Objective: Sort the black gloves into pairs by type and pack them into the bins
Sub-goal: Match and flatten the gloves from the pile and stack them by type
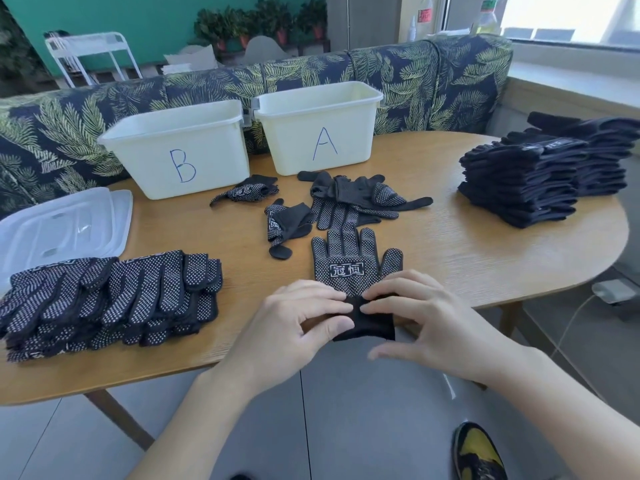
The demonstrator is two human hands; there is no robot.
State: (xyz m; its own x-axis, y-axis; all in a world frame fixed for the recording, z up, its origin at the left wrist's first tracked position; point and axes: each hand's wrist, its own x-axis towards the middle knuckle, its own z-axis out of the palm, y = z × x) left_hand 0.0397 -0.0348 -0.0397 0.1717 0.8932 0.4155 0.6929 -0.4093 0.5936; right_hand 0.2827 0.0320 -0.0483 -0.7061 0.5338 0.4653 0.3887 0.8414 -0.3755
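Two hands, left and right, pinch the cuff of one dotted glove lying flat at the bench edge, near two white bins, bin A and bin B, contents hidden.

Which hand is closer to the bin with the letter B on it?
The left hand. It grips the glove's cuff on the side below bin B. The right hand holds the cuff's other side, farther from that bin, more below bin A.
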